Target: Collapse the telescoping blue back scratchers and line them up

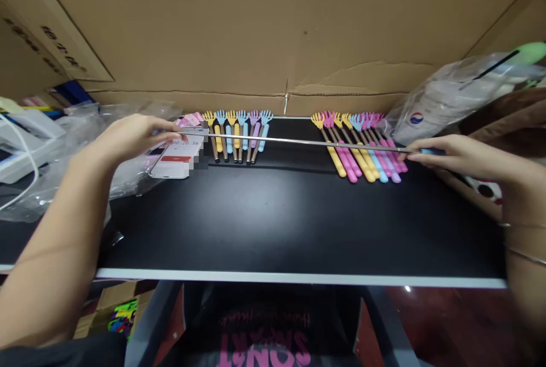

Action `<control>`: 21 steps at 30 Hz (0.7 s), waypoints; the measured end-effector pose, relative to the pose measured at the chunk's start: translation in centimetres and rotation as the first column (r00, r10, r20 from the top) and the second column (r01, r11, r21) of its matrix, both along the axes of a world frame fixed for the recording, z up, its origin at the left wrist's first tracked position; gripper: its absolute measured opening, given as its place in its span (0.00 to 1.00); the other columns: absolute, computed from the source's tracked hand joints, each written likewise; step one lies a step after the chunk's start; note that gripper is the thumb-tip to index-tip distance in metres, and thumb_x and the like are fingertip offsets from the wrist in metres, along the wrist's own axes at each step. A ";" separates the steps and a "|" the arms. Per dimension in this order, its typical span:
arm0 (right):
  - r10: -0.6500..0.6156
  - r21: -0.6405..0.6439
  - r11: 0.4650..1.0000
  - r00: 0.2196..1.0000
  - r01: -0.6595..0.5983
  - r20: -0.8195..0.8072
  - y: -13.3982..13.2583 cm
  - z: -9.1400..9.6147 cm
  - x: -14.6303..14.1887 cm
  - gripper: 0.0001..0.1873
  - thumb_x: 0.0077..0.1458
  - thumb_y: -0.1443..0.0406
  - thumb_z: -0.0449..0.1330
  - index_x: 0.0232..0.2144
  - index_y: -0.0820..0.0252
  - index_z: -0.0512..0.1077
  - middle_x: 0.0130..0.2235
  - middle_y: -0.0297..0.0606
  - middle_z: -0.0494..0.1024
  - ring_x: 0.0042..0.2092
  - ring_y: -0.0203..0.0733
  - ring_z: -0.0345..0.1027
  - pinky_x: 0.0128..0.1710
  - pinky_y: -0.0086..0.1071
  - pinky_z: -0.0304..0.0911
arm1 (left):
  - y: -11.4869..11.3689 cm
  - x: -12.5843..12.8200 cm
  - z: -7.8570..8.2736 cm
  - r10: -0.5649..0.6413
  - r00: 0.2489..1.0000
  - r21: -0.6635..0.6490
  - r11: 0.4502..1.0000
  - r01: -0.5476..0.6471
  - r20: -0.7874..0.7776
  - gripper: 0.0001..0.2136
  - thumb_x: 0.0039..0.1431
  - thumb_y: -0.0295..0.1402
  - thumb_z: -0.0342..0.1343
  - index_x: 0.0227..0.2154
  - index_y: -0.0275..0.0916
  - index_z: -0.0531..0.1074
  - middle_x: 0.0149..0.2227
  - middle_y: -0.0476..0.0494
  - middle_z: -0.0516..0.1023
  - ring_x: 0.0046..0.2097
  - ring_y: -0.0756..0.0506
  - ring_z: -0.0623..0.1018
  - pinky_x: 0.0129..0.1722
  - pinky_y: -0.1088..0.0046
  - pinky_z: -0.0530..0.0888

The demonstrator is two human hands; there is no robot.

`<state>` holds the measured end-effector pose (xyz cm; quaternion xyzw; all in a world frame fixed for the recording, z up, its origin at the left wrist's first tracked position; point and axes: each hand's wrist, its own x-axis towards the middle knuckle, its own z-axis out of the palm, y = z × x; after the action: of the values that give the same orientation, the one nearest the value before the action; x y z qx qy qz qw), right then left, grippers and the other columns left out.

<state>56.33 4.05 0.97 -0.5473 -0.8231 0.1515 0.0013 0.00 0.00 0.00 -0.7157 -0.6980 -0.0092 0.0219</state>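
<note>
A long, thin metal rod (290, 140), the pulled-out shaft of a telescopic back scratcher, stretches level between my two hands above the table. My left hand (132, 135) pinches its left end, and the tip there is hidden by my fingers. At the other end my right hand (456, 153) is closed around the handle, which shows a bit of blue (433, 151). Beneath the rod lie two groups of hand-shaped back scratchers: a left row (237, 135) in yellow, blue and purple, and a right fan (358, 151) that also has pink ones.
A phone (170, 169) showing a running timer lies near my left hand, beside crumpled clear plastic bags (132, 173). Wrapped white cups (439, 108) stand at the right. Cardboard (298, 25) walls the back of the black table (264, 230). A box of colourful pieces (123, 318) sits below.
</note>
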 end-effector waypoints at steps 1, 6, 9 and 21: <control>0.023 0.003 1.000 1.000 -0.023 -0.011 0.0 -0.1 -0.2 0.35 0.45 0.37 0.48 0.35 0.59 0.72 0.28 0.39 0.74 0.30 0.41 0.65 0.30 0.33 0.60 | 0.0 0.5 0.0 -0.022 1.000 0.007 1.000 0.022 0.018 0.20 0.58 0.45 0.45 0.45 0.40 0.73 0.42 0.43 0.77 0.37 0.44 0.73 0.34 0.76 0.62; 0.206 -0.051 0.977 0.977 -0.208 -0.050 -0.2 -1.4 -2.3 0.25 0.53 0.46 0.49 0.37 0.59 0.71 0.31 0.39 0.75 0.32 0.41 0.67 0.33 0.33 0.61 | -0.8 3.7 0.0 -0.233 0.969 0.060 0.972 0.228 0.081 0.18 0.60 0.45 0.44 0.42 0.44 0.74 0.42 0.49 0.77 0.37 0.47 0.73 0.33 0.78 0.61; 0.237 -0.020 0.971 0.970 -0.239 -0.058 -0.3 -1.8 -2.8 0.23 0.55 0.48 0.48 0.36 0.59 0.71 0.28 0.38 0.75 0.29 0.39 0.66 0.32 0.32 0.60 | -1.1 4.8 -0.1 -0.228 0.972 0.099 0.970 0.222 0.055 0.18 0.60 0.46 0.44 0.42 0.46 0.75 0.42 0.50 0.77 0.36 0.46 0.73 0.31 0.77 0.60; 0.134 0.290 0.952 0.987 -0.102 -0.093 -0.9 -0.4 -2.2 0.25 0.53 0.45 0.49 0.36 0.60 0.70 0.38 0.43 0.74 0.38 0.44 0.66 0.40 0.35 0.59 | -1.0 4.5 -0.4 -0.227 0.973 0.269 0.940 0.208 0.043 0.19 0.58 0.50 0.43 0.41 0.49 0.74 0.38 0.50 0.78 0.36 0.44 0.75 0.31 0.74 0.62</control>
<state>54.09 3.13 0.56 -0.4818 -0.8662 0.0621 0.1169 4.49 -1.00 -0.42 -0.7785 -0.6074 -0.1302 0.0897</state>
